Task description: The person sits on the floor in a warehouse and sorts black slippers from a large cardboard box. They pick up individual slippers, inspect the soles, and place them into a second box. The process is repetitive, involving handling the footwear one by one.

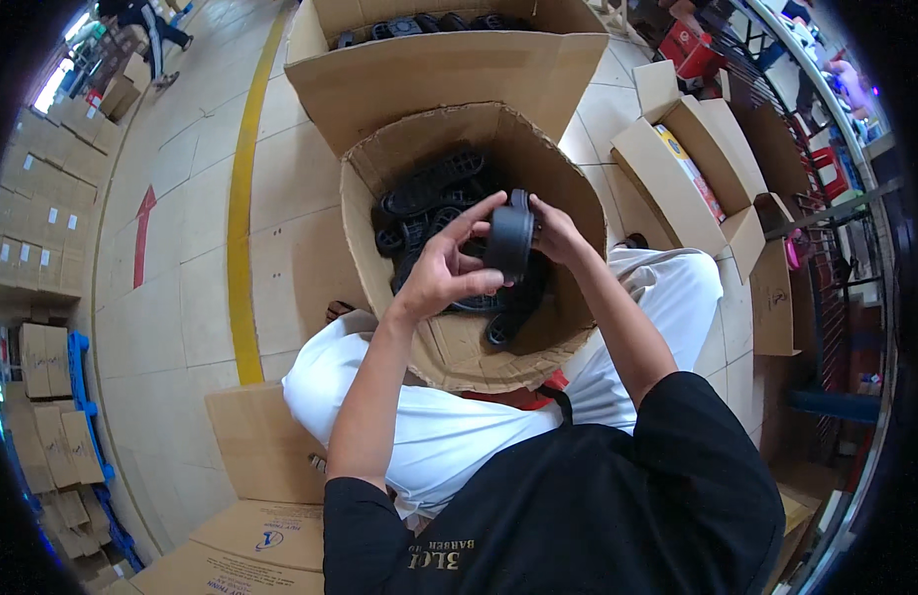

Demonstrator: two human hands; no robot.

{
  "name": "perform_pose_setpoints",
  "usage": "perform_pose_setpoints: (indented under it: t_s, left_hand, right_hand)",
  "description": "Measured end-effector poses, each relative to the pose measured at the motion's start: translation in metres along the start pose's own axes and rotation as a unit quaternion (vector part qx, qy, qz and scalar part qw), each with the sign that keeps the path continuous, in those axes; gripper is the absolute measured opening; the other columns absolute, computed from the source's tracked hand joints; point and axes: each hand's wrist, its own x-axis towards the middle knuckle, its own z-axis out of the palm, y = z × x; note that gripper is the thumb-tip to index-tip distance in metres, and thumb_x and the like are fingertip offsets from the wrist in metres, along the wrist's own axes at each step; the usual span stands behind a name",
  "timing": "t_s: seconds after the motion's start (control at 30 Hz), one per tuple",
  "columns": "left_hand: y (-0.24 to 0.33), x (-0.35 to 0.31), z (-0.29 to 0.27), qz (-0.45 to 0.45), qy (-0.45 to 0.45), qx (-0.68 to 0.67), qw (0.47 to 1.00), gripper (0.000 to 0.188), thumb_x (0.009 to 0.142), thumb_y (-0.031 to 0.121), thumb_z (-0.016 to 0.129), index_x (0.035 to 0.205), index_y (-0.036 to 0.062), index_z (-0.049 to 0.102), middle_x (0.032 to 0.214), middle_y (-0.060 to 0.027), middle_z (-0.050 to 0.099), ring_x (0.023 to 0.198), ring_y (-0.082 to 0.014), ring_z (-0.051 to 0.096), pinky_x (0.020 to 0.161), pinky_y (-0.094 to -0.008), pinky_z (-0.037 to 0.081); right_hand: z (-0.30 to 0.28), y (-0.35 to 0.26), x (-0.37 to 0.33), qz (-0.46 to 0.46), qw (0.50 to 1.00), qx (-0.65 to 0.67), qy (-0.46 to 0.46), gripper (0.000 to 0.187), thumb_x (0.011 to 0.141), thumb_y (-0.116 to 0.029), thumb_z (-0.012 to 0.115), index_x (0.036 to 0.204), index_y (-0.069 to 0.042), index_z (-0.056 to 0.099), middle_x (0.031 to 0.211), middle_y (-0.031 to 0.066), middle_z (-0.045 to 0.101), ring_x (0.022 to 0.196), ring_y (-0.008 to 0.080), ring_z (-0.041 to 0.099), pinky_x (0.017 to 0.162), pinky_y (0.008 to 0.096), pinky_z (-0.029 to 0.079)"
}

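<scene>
Black shoe sole [509, 243], seemingly curled, is held up over the open cardboard carton [439, 359], clear of the loose dark soles [434, 186] inside. Main risk, as judged: the piece slips or springs free and drops among the others, should either hand ease while it is flexed. Left hand [444, 266] spans its left side, thumb low, fingers high, opened about as far as the piece is tall; right hand [555, 234] pinches its right edge, fingertips partly hidden. Beyond the carton: a larger cardboard box [439, 84] with more dark pieces.
</scene>
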Motion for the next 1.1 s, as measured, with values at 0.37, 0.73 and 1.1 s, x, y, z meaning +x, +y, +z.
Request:
perform_pose_setpoints:
  t_s: [0.37,0.73,1.1]
  left_hand:
    - [0.01,-0.006,-0.036,-0.037,0.36,-0.142,0.921,0.052,0.074,0.057,0.053,0.096,0.01,0.051,0.08,-0.01,0.062,0.065,-0.0196,0.063,0.05,-0.0227,0.049]
    - [-0.016,-0.008,-0.061,0.015,0.386,-0.007,0.922,0.058,0.082,0.059,0.036,0.107,0.0088,0.05,0.111,-0.012,0.054,0.106,-0.0214,0.049,0.088,-0.0353,0.037]
    - [0.03,-0.02,-0.067,0.084,0.452,0.009,0.888,0.052,0.082,0.056,0.039,0.102,0.009,0.051,0.107,-0.0044,0.051,0.102,-0.0161,0.043,0.085,-0.0324,0.031]
  right_hand:
    - [0.011,-0.003,-0.037,0.05,0.988,0.119,-0.086,0.044,0.088,-0.048,0.034,0.075,-0.008,0.047,0.058,0.0034,0.047,0.049,0.0155,0.045,0.062,0.0333,0.044]
    - [0.016,-0.025,-0.044,-0.001,0.987,0.086,-0.136,0.042,0.088,-0.04,0.039,0.116,-0.009,0.04,0.078,0.0076,0.055,0.049,0.016,0.054,0.038,0.025,0.044]
    - [0.034,-0.075,-0.051,-0.265,0.861,-0.379,-0.212,0.022,0.086,-0.024,0.048,0.09,-0.005,0.06,0.084,0.0028,0.058,0.084,0.012,0.049,0.077,0.0267,0.039]
